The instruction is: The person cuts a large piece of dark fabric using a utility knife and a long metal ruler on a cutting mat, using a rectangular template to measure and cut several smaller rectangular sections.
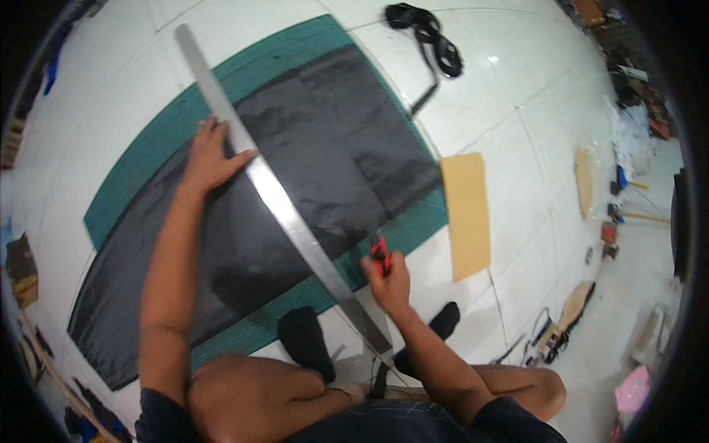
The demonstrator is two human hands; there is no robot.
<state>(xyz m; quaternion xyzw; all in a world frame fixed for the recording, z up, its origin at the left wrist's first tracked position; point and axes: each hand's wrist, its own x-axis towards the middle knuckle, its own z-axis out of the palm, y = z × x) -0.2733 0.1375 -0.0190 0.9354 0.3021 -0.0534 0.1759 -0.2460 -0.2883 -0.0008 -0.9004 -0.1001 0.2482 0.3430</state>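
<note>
Your left hand [209, 162], fingers spread, presses on the ruler [277, 201] and grips nothing. Ruler lies diagonally across the black sheet [317, 125], which rests largely on the green mat [133, 188]. Your right hand [393, 284] is closed around the red-and-black cutter [380, 255], right of the ruler, near the sheet's near edge; blade contact cannot be told. Cardboard [467, 218]: just right of mat.

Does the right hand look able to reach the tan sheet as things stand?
Likely yes: only green mat and floor lie between the right hand and the tan sheet, though that hand holds a red-and-black tool.
</note>
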